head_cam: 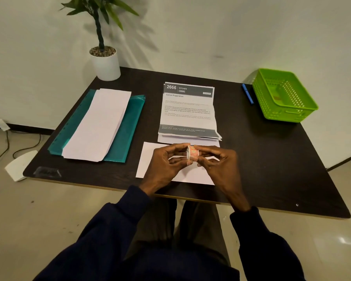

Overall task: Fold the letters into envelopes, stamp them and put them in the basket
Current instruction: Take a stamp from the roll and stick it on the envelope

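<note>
So there's a small pinkish roll of stamps [192, 152] pinched between both hands over a flat white envelope [150, 159] at the near table edge, a creased stack of printed letters [187, 112] just behind it, more white envelopes [98, 126] stacked to the left, and the green basket [285, 96] sits far right.

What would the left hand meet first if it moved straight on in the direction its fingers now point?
Probably the right hand: the left hand points rightward across the stamp roll that both hold above the envelope. Depth is unclear.
</note>
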